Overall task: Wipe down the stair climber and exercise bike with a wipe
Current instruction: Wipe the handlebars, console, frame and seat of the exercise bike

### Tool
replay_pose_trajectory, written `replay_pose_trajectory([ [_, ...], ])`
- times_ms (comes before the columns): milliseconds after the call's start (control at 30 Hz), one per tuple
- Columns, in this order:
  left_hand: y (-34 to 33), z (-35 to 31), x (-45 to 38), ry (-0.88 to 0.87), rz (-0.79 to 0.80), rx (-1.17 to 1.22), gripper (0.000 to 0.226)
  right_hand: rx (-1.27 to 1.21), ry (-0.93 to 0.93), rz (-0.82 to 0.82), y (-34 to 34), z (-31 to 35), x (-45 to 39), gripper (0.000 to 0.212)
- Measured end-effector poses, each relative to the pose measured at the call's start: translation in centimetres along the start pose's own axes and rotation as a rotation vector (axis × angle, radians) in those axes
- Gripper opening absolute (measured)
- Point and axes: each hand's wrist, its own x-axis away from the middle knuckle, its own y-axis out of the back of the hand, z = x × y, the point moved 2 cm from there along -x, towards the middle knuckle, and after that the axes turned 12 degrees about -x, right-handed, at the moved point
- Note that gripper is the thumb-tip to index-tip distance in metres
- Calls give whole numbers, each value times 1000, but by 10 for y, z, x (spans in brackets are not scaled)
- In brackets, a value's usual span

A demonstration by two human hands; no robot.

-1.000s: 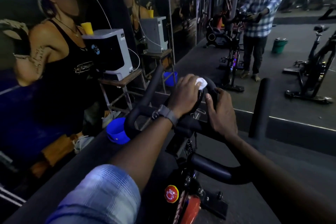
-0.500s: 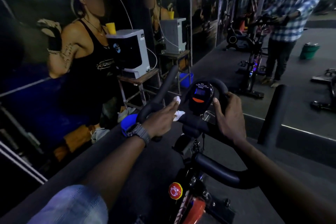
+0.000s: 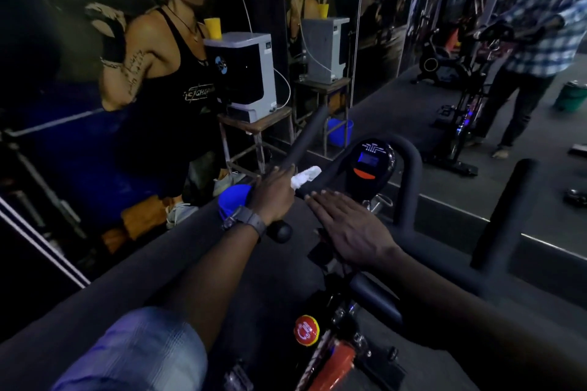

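The left hand (image 3: 273,192), holding the wipe (image 3: 305,176), has moved from the console (image 3: 373,160) onto the handlebar (image 3: 409,174); the right hand (image 3: 346,228) has let go, flat and open.

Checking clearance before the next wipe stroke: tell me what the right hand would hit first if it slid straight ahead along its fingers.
The right hand, open and flat, points up-left toward the handlebar. Its fingertips already seem to reach the bar just beside the white wipe under the left hand, so that bar comes first, though depth is uncertain.

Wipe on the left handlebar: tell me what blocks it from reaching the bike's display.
Nothing visible. The left hand presses the wipe on the handlebar; bare bar runs toward the display. The right hand lies open, nearer.
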Motion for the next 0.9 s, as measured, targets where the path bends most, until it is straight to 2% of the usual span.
replay_pose_trajectory([
  [100,9,-8,4,-187,-136,213,53,20,-135,15,-7,0,-33,47],
  [167,16,-10,7,-316,-168,275,42,33,-109,-21,-3,0,-54,30],
  [233,21,-3,3,-366,-202,234,34,72,-84,-46,4,-3,-71,16],
  [300,17,16,-5,-378,-204,176,36,96,-101,24,4,-6,-80,22],
  [367,11,43,-18,-287,-182,180,41,116,-122,99,2,-7,-84,34],
  [433,11,60,-26,-155,-170,146,30,144,-153,144,2,-5,-85,36],
  [500,7,61,-31,-105,-148,157,20,155,-178,161,3,-2,-86,35],
  [600,-2,44,-30,-249,-64,250,34,147,-198,157,3,-2,-86,38],
  [767,-6,30,-10,-446,80,239,48,114,-210,103,3,-1,-85,32],
  [833,-3,30,-11,-481,90,247,47,98,-211,84,4,-1,-85,31],
  [900,-3,40,-21,-447,88,158,46,80,-213,87,4,-1,-85,36],
])
